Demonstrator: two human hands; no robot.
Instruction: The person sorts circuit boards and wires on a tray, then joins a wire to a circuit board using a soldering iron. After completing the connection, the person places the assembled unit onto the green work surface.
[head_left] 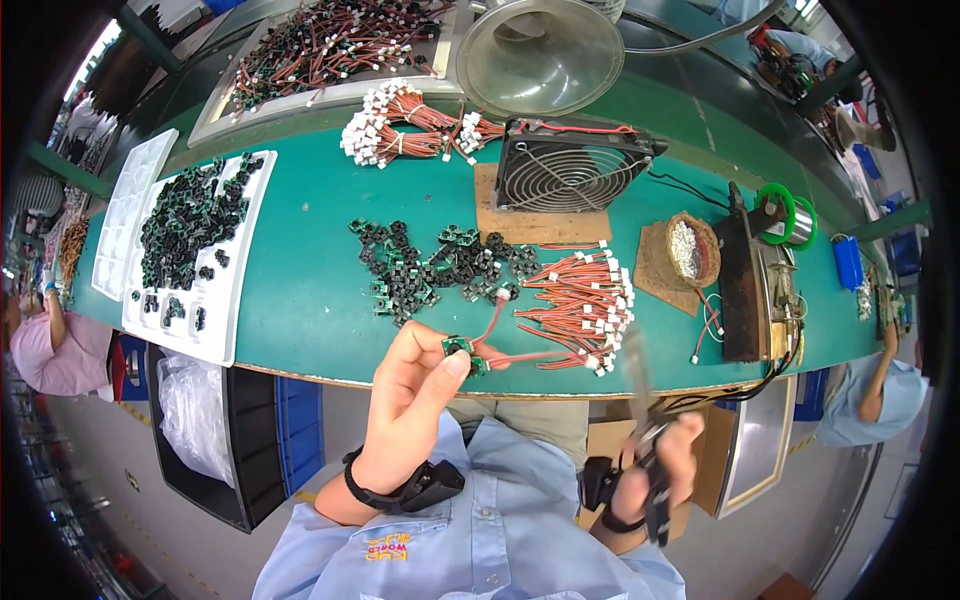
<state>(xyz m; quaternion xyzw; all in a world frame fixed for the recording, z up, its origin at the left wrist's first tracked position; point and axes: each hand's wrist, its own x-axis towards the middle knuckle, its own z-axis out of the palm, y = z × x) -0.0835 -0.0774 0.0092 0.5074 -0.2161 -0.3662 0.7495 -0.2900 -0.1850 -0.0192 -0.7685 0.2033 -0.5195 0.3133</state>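
My left hand [415,385] pinches a small green circuit board [457,346] between thumb and fingers, above the bench's front edge. Two red wire leads run from about the board, one with a white connector [503,294] at its upper end. Lower right, my right hand [665,465] is wrapped round what looks like a soldering iron [640,375], with a dark handle and a grey shaft pointing up; motion blurs both. Beyond my left hand lies a pile of small black-and-green boards [400,270]. Beside it, red wire leads with white connectors [585,310] are spread out.
A fan [575,168] stands behind the leads. To the right are a round pot [690,250], a dark metal stand [745,290] and a solder spool [787,215]. A white tray [240,300] of boards lies left. Bundled leads [400,125] and a fume funnel [540,60] are farther back.
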